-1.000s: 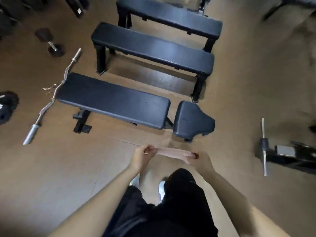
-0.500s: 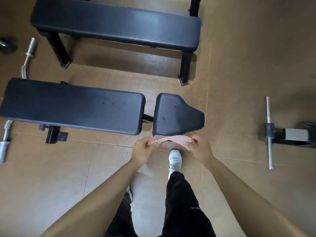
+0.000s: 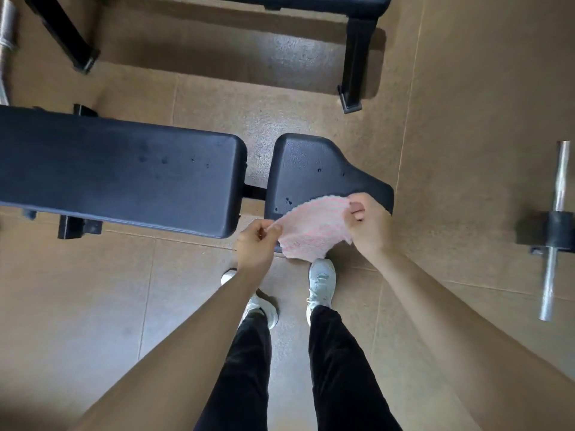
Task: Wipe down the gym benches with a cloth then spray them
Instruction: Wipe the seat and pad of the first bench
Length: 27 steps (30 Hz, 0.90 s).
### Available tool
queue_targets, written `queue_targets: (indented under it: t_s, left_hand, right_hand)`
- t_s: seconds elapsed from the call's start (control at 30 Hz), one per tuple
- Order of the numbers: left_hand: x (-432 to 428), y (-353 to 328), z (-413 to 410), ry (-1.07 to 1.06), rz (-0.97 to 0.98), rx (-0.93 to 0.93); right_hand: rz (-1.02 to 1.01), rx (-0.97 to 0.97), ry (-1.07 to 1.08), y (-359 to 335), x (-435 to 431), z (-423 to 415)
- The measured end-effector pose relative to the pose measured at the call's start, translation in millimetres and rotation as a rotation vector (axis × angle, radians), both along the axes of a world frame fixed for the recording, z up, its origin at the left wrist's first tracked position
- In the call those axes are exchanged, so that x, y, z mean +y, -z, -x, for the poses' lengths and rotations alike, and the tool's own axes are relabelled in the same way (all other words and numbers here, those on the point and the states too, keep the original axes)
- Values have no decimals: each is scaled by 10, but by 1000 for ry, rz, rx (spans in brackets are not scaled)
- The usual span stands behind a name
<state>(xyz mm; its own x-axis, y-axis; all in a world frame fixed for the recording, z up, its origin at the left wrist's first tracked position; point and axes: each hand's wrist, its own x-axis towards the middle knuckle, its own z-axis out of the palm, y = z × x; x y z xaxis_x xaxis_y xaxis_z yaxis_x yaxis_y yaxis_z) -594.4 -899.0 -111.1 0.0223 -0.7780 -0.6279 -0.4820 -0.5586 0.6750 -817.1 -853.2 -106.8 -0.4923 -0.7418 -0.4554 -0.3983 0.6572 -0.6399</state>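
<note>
A pink cloth (image 3: 312, 230) hangs spread between my two hands, just above the near edge of the small black seat pad (image 3: 314, 169). My left hand (image 3: 256, 245) pinches its left corner. My right hand (image 3: 367, 223) grips its right edge, over the pad's near right corner. The long black bench pad (image 3: 118, 172) lies to the left of the seat pad, with dark specks on both. A second black bench (image 3: 357, 57) stands beyond, with only its legs and front edge in view. No spray bottle is visible.
A steel bar with a black collar (image 3: 555, 231) lies on the brown floor at the right. Another bar end (image 3: 6, 42) shows at the top left. My white shoes (image 3: 322, 284) stand right before the seat pad.
I have stepped closer, so the benches fill more of the view. The cloth, stretched narrow between my hands before, is now spread wide and reaches over the seat pad's near edge.
</note>
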Motion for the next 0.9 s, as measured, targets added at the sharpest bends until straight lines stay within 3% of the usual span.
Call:
queue_targets:
  t_s: [0.07, 0.13, 0.23, 0.43, 0.7, 0.9]
  left_hand:
    - [-21, 189, 60, -22, 20, -71]
    - [3, 343, 79, -53, 30, -106]
    - [84, 502, 46, -82, 25, -171]
    - [202, 733, -77, -90, 47, -107]
    - [170, 697, -125, -129, 10, -52]
    - [156, 613, -137, -167, -57, -19]
  right_hand:
    - [93, 191, -112, 135, -20, -159]
    - [160, 362, -359, 287, 18, -354]
    - [229, 441, -667, 555, 18, -549]
    - [52, 567, -785, 893, -125, -659]
    - [201, 611, -1101, 991, -133, -746]
    - [133, 675, -1079, 950, -840, -392]
